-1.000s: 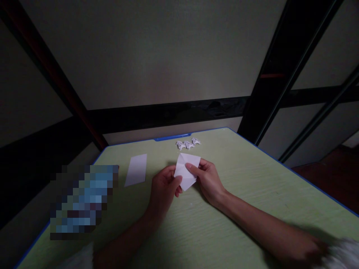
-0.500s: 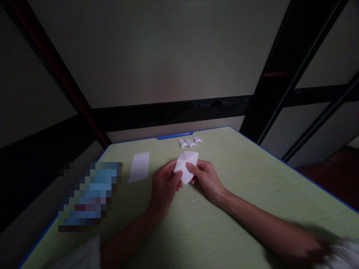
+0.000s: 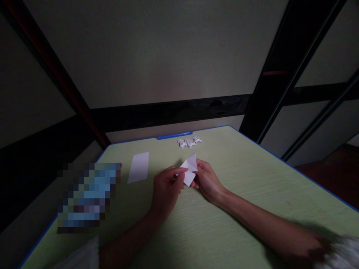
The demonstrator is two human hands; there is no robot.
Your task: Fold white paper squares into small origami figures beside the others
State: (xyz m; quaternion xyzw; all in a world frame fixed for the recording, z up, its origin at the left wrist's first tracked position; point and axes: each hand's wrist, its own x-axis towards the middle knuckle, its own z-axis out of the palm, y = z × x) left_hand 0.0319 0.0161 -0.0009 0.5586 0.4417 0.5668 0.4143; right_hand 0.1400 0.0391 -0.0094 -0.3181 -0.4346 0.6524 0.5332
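Above the middle of the table, both hands grip a small white sheet of folded paper (image 3: 190,166). My left hand (image 3: 167,185) is closed on its left side, thumb and index finger pinching near the centre crease. On the right side, my right hand (image 3: 208,178) holds the edge, with some of its fingers behind the paper. The paper's upper part stands up in a pointed, creased flap. Beyond the hands sit three small folded paper figures (image 3: 190,143) in a row. Left of my left hand, a flat white paper sheet (image 3: 138,167) lies on the table.
The pale green table (image 3: 252,179) has a blue edge, with a blue strip (image 3: 174,135) at its far side. A blurred-out bluish object (image 3: 91,196) lies at the left. Behind the table stand grey panels (image 3: 168,56) with black bands.
The paper has been turned and its upper part bent up into a pointed flap. My left index finger has come over onto the paper's front. The figures and flat sheet stay put.
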